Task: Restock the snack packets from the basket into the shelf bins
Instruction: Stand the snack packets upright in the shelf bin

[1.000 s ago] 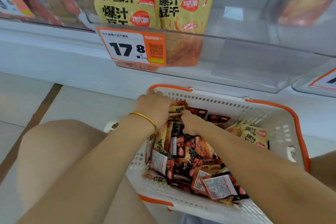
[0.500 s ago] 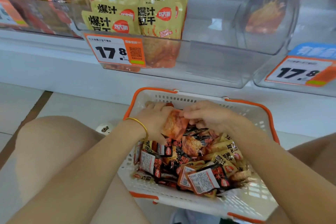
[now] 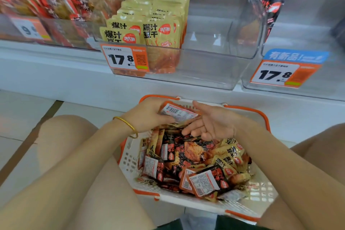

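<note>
Snack packet [image 3: 177, 113], label side up, gripped in left hand [image 3: 147, 115] over basket's [image 3: 128, 158] 12 o'clock rim. Right hand [image 3: 211, 123] at packet's 3 o'clock, palm up, fingers loose, holding nothing. Clear bin [image 3: 205, 69] beyond at 12 o'clock.

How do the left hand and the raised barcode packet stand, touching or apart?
Touching: head view shows the left hand gripping the barcode packet.

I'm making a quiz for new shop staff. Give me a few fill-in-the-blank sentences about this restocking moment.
The left hand grips one ___, barcode side up.
The right hand is ___, gripping nothing.
The basket's rim is coloured ___.
The price tag under the yellow packets reads ___.
Missing: packet; open; orange; 17.8.
</note>
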A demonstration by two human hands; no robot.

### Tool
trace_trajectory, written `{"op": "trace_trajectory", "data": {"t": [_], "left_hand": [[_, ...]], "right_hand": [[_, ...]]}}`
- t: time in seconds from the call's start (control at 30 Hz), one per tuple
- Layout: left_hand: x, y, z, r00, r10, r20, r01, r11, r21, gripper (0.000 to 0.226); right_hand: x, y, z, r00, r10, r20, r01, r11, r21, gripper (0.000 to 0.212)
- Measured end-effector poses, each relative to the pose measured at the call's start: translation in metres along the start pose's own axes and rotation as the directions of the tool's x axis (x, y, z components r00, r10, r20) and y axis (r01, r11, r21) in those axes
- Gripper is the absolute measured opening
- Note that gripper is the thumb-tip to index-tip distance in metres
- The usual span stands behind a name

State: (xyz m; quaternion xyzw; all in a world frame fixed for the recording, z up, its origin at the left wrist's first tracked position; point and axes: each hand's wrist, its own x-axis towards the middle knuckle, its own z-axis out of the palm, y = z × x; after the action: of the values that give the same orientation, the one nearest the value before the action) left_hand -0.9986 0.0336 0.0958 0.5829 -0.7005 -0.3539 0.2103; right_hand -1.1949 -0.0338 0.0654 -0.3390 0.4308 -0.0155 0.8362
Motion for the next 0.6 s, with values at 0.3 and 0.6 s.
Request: {"op": "trace_trajectory", "data": {"t": [0.3,0.6], "left_hand": [[-0.018,0.037,-0.036,0.924,0.364,-0.117,-0.313,0.896,0.314,0.031],[-0.013,0.033,-0.095,0.782,0.325,-0.531,0.072,0.8,0.596,0.044]], "right_hand": [[-0.03,-0.019,0.03,0.933,-0.203,0.298,0.083,0.925,0.371,0.062],[-0.083,-0.087,0.054,0.815,-0.568,0.113,0.579,0.806,-0.125,0.019]]}}
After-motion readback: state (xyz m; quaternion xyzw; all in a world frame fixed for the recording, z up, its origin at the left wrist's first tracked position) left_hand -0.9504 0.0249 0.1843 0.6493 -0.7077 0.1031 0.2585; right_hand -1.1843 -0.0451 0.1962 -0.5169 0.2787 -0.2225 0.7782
